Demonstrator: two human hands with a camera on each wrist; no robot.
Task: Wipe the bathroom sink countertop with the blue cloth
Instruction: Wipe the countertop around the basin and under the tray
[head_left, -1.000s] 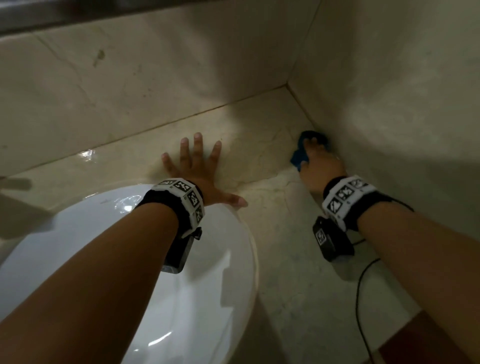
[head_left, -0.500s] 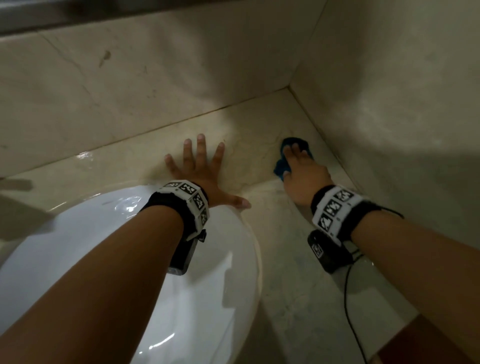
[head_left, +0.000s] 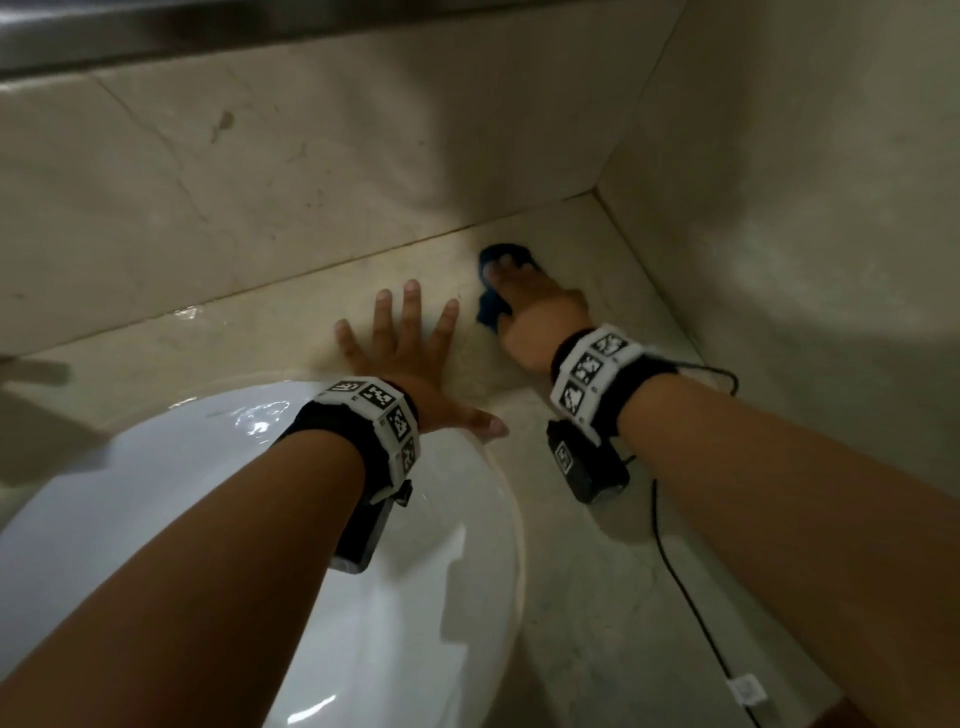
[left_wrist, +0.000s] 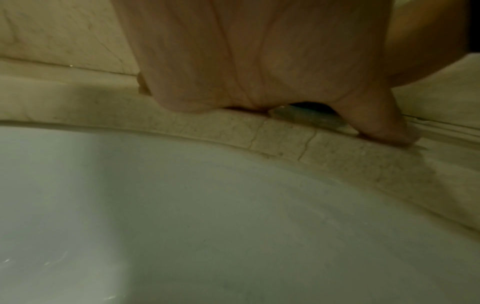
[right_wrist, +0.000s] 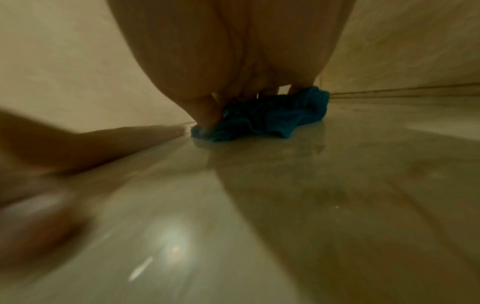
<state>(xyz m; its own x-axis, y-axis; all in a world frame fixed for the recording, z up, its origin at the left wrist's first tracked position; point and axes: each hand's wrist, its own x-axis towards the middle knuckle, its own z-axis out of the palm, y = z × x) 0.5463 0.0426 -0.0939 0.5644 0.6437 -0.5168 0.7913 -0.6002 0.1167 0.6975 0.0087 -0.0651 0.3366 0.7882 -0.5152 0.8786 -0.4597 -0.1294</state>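
Observation:
My right hand (head_left: 530, 312) presses the bunched blue cloth (head_left: 488, 310) onto the beige marble countertop (head_left: 597, 597), close to the back wall. Its fingers lie stretched over the cloth. In the right wrist view the fingertips and thumb push down on the cloth (right_wrist: 272, 119) under the right hand (right_wrist: 233, 51). My left hand (head_left: 405, 348) lies flat on the countertop just left of the cloth, with fingers spread. Its thumb reaches along the sink's rim, and it holds nothing. In the left wrist view the left hand (left_wrist: 259, 61) rests its palm on the stone edge.
A white oval sink basin (head_left: 156, 493) fills the lower left, set into the countertop. Marble walls (head_left: 779, 208) close off the back and right and meet in a corner. A thin black cable (head_left: 675, 561) trails from my right wrist across the countertop.
My right hand has slid the blue cloth leftward, away from the right wall and up beside my left hand. The left hand has stayed planted.

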